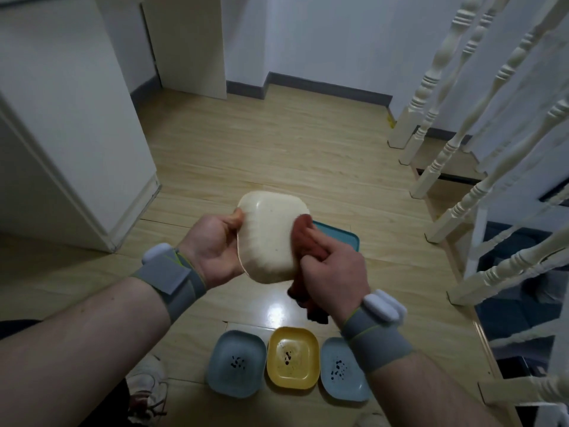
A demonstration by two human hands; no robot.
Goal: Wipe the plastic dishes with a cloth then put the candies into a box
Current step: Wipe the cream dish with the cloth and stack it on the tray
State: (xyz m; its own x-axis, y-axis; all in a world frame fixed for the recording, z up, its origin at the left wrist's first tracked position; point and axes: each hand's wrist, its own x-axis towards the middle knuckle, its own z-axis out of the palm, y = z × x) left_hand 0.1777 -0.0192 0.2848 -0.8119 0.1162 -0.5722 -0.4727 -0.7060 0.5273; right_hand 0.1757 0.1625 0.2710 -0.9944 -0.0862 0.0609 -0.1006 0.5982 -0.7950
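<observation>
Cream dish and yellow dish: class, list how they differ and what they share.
The cream dish is held up, tilted, by the left hand; the yellow dish lies flat on the floor. A red cloth in the right hand touches the cream dish; the yellow dish shows dark spots. Both are rounded-square.

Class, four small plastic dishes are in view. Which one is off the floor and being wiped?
The cream dish. The left hand holds it up while the right hand rubs a red cloth on it; the other three dishes lie stained on the floor.
</observation>
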